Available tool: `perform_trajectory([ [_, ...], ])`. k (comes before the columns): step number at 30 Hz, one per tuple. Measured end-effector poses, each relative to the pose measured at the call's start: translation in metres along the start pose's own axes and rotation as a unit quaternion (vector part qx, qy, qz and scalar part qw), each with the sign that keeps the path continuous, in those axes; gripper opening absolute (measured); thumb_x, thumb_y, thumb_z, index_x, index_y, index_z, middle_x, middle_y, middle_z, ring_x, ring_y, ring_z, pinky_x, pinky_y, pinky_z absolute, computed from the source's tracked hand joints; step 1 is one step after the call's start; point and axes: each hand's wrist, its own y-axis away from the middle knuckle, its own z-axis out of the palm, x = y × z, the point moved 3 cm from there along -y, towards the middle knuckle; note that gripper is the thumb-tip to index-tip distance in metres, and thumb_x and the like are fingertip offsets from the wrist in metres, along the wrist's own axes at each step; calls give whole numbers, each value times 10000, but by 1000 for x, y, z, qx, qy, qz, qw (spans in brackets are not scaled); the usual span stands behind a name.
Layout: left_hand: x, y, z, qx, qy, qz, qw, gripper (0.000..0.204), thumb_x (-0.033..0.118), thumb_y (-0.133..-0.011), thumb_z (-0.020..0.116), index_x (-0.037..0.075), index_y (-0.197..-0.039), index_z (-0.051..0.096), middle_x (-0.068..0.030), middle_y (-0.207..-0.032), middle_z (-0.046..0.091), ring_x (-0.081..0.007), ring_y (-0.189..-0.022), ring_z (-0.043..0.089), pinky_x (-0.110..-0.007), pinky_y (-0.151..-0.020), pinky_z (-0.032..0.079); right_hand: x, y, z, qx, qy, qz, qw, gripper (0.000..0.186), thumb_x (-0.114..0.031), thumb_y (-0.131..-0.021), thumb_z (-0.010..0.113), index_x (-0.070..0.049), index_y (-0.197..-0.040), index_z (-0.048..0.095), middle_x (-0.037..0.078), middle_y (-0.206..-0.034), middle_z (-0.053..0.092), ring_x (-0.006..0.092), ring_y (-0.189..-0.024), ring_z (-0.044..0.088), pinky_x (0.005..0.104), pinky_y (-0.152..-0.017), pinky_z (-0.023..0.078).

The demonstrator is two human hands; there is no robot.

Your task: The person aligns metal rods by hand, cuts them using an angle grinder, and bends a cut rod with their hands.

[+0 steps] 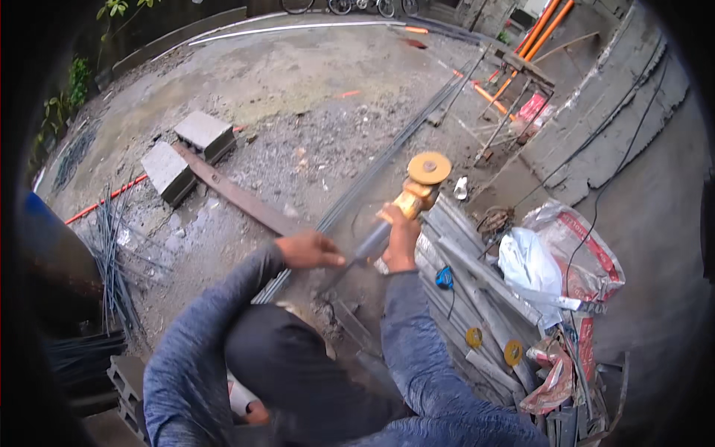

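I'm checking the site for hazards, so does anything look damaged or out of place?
Yes. Two yellow discs, like the one on the grinder, lie loose on metal bars, an odd spot for such parts. The grey panel at right has a ragged edge, as if broken.

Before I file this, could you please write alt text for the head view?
A person's right hand holds a gold angle grinder with a yellow disc; the left hand is near its dark rear. Nearby lie metal lengths, concrete blocks and a sack.
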Motion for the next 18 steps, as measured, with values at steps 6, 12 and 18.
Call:
perform_trajectory([
  [6,23,-3,-2,-10,28,-2,1000,439,282,-928,747,-22,-1239,686,-136,-1160,735,-188,-1097,655,-319,-1022,472,-31,4,19,27,-24,-9,999,253,-123,-801,745,16,-951,596,87,-796,638,204,-585,654,354,-537,560],
  [12,25,3,19,76,89,-48,992,428,221,-836,756,-36,-1177,717,-113,-983,741,-175,-893,680,-324,-849,529,-31,19,23,18,-93,-10,995,287,-97,-781,756,10,-971,571,92,-771,619,214,-562,642,349,-524,574],
  [18,48,33,31,75,120,-125,982,324,188,-883,732,8,-1153,733,12,-820,640,-70,-678,506,-259,-611,410,-4,27,18,63,-105,-7,992,298,-75,-752,763,15,-977,591,87,-831,635,194,-623,653,343,-557,579],
])
